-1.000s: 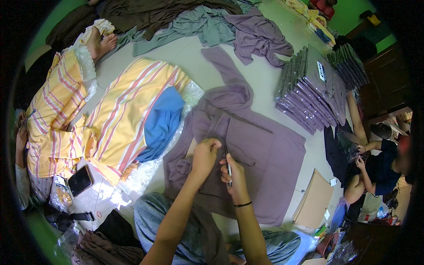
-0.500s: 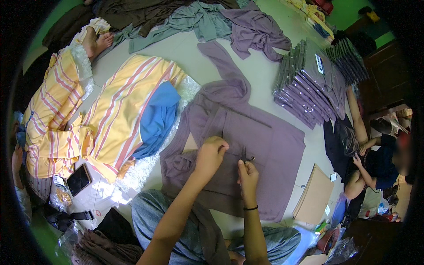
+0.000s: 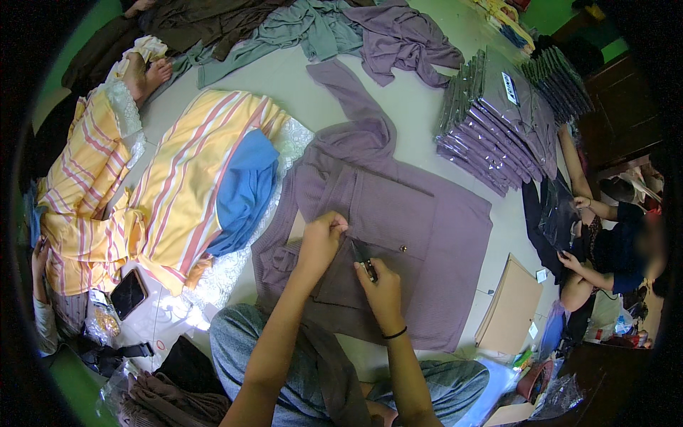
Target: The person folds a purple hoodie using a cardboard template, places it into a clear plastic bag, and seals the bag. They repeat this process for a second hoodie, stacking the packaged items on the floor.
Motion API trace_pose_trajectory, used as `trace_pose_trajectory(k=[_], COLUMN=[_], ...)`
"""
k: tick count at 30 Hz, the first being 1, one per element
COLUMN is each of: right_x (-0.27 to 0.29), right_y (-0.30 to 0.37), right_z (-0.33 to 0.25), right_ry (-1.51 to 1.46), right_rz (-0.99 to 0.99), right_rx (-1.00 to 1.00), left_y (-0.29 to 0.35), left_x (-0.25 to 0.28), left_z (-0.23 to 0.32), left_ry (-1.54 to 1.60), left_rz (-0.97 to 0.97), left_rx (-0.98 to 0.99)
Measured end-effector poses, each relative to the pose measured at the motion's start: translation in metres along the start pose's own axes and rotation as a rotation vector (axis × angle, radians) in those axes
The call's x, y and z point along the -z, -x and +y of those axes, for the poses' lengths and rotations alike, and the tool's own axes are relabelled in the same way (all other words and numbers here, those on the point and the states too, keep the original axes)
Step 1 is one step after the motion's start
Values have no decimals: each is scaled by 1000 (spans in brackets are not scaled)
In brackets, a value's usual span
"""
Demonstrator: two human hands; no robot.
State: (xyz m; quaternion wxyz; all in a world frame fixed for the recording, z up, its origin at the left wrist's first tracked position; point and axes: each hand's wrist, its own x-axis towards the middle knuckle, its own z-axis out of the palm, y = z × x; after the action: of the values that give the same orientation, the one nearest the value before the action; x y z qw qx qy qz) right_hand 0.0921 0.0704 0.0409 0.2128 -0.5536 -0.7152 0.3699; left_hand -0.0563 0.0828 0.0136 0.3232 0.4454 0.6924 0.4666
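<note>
A mauve knit garment point(image 3: 455, 235) lies spread on the floor before me, one sleeve stretching away to the far side. A dark round button point(image 3: 403, 249) shows on its panel. My left hand point(image 3: 321, 240) hovers over the garment's middle with thumb and fingers pinched together. What it pinches is too small to make out. Close on its right, my right hand point(image 3: 382, 285) is closed round small dark thread snips point(image 3: 361, 256). Their blades point up and left toward the left hand's fingertips.
Bagged folded garments point(image 3: 484, 135) form a stack at the far right, with cardboard sheets point(image 3: 509, 306) nearer me. On the left are striped yellow cloth point(image 3: 192, 171), blue cloth point(image 3: 245, 192) and a phone point(image 3: 129, 294). Another person point(image 3: 619, 249) sits at the right.
The snips have moved left and nearer me, and their blades have swung toward my left hand. My left hand has shifted slightly left. The person at the right has moved their hands.
</note>
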Motion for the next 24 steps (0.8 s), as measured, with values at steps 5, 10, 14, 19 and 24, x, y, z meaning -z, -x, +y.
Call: trace_pose_trajectory(k=[5, 10, 14, 19, 24], right_x=[-2, -4, -8, -7, 0], right_y=[-1, -4, -8, -8, -2], right_z=[-2, -3, -4, 0, 5], right_ry=[32, 49, 25, -7, 46], right_rz=[54, 57, 19, -15, 40], right_rx=[72, 105, 85, 69, 71], left_y=[0, 0, 0, 0, -3], left_x=[5, 6, 5, 5, 3], left_z=[6, 7, 5, -1, -10], left_ry=[57, 72, 106, 144, 213], left_rz=[-20, -18, -41, -65, -115], left_rx=[39, 47, 52, 89, 215])
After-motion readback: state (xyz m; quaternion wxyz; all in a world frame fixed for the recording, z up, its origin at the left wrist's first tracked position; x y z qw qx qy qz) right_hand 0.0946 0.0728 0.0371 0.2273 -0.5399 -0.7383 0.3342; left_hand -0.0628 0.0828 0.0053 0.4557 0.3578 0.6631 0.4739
